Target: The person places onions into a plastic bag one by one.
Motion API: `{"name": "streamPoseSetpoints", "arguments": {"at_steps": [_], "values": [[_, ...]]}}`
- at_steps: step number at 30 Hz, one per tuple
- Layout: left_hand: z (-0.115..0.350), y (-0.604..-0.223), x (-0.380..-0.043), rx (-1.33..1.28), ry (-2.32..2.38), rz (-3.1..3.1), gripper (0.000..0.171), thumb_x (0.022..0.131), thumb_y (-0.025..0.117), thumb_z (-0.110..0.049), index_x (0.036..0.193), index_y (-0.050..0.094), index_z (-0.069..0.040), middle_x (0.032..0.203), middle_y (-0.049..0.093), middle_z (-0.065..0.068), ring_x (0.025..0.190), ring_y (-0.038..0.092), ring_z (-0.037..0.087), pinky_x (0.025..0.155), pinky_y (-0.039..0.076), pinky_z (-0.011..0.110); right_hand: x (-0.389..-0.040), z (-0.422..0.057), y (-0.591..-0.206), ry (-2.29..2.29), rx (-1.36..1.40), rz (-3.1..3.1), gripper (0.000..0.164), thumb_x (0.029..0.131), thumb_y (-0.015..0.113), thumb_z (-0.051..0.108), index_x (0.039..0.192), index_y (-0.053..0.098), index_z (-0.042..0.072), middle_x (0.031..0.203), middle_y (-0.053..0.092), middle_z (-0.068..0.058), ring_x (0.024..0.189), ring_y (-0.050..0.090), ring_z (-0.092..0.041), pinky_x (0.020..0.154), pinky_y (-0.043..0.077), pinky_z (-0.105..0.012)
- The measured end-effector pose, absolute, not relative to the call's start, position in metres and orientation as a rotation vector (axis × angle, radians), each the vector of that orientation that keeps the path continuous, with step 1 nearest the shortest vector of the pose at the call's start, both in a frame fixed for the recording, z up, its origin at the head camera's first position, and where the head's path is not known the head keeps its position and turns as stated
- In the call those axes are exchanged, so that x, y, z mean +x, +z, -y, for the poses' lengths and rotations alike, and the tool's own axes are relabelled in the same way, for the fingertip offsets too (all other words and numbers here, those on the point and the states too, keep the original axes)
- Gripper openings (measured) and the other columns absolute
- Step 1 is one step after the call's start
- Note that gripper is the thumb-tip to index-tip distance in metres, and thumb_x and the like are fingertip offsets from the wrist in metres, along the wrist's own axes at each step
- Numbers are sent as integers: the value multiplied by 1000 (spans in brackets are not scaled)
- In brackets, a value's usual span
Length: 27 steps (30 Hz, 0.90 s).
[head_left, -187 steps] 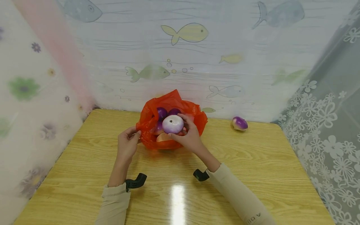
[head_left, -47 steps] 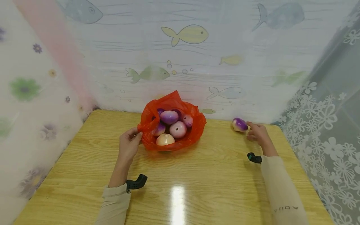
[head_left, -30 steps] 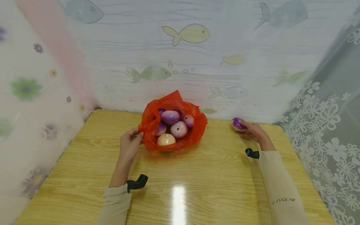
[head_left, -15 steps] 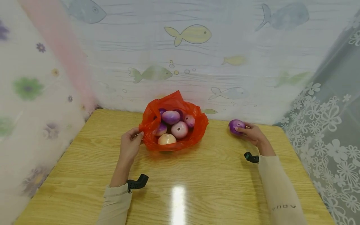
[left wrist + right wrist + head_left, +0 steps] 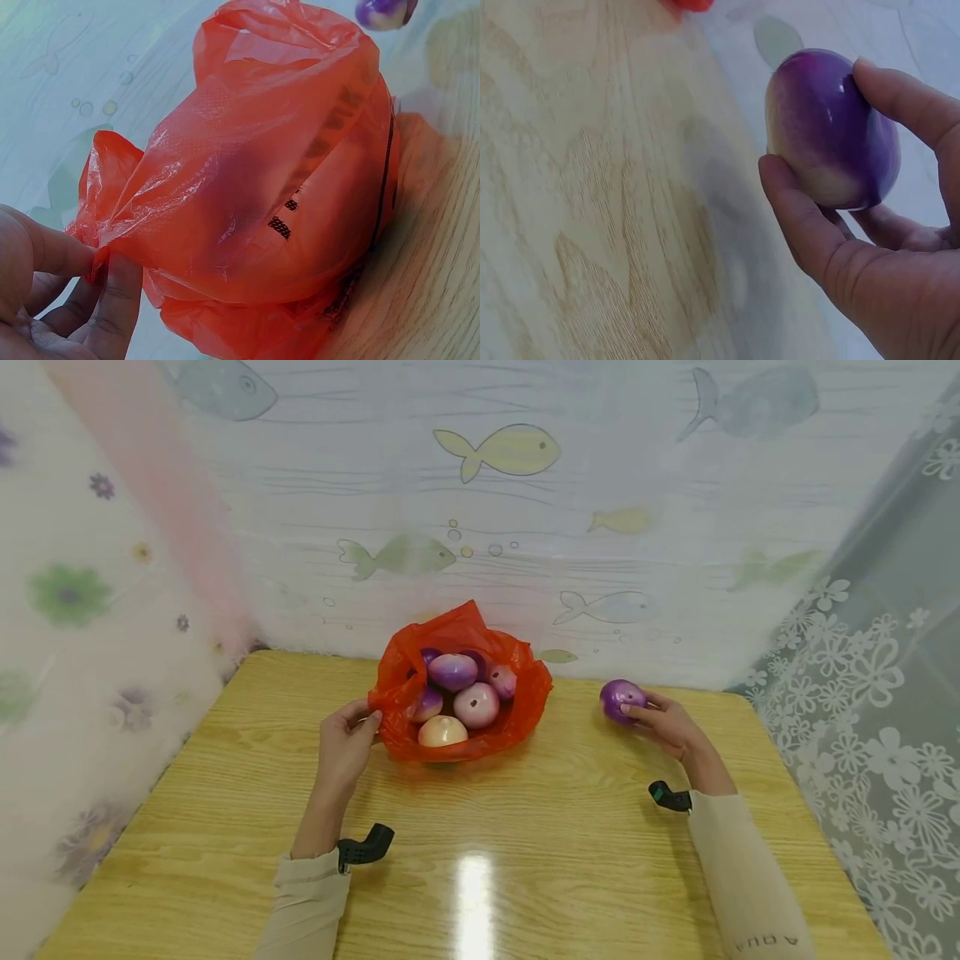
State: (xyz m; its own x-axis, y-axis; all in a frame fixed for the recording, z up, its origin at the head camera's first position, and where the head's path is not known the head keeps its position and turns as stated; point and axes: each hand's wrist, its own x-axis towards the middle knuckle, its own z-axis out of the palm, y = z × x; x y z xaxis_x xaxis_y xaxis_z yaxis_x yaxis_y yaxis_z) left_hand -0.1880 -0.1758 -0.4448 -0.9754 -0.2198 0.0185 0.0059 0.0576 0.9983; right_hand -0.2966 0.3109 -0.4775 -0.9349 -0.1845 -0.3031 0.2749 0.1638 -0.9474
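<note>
My left hand (image 5: 347, 746) pinches the left edge of a red plastic bag (image 5: 517, 727) between thumb and fingers. In the left wrist view, the pinched corner of the bag (image 5: 247, 172) is bunched at the fingertips. Several turnip-like vegetables lie in the bag's mouth, among them a pinkish one (image 5: 477, 706), a purple one (image 5: 453, 672) and a cream one (image 5: 442, 732). Over at the right, my right hand (image 5: 672, 728) grips a glossy purple-and-cream turnip (image 5: 621, 700). In the right wrist view, thumb and fingers surround this turnip (image 5: 829, 127), which is held above the tabletop.
A wood-grain table (image 5: 540, 835) bears the bag. Behind it hangs a curtain with fish prints (image 5: 517, 450), and flowered curtains close off both sides. Each wrist carries a black camera mount, one of them the left mount (image 5: 367, 845).
My right hand let a pale turnip go into the bag, moved right, took hold of the lone turnip and lifted it slightly leftward. The left hand keeps its pinch on the bag.
</note>
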Motion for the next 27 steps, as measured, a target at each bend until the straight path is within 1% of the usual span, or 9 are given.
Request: {"name": "streamPoseSetpoints", "arguments": {"at_steps": [3,10,13,17,23,27], "values": [[176,-445,-188,221,-2037,2160,30,105,52,-6,131,60,8,125,59,24,87,67,1,77,58,16,-291,-308,-474,-1833,34,-2083,81,102,61,15,160,9,-7,161,14,-35,126,51,-23,102,52,-28],[176,-445,-189,232,-2037,2157,30,105,52,-5,130,60,8,124,60,23,86,67,0,77,58,16,-278,-297,-465,-1838,-100,-2043,76,103,58,12,159,11,-7,159,17,-35,110,59,-9,99,55,-31],[175,-445,-189,239,-2037,2162,30,105,52,-5,131,60,8,125,60,23,86,67,0,77,58,16,-272,-292,-463,-1831,-131,-2038,74,103,58,12,159,13,-7,158,19,-37,108,61,-7,97,56,-31],[175,-445,-189,241,-2036,2168,31,105,52,-6,132,60,7,126,59,23,86,67,0,77,58,16,-264,-286,-459,-1812,-165,-2042,72,103,58,10,159,16,-6,157,23,-36,113,60,-11,97,56,-34],[175,-445,-189,235,-2033,2168,31,105,52,-6,132,60,8,126,59,24,87,67,0,77,58,16,-251,-275,-450,-1790,-241,-2032,74,102,61,9,160,17,-4,159,23,-33,128,51,-28,101,54,-43],[175,-445,-188,226,-2038,2161,31,105,52,-6,132,60,8,125,59,23,86,67,0,77,58,16,-243,-267,-444,-1791,-273,-2016,74,102,60,9,160,16,-3,159,22,-33,132,48,-35,101,54,-44]]}}
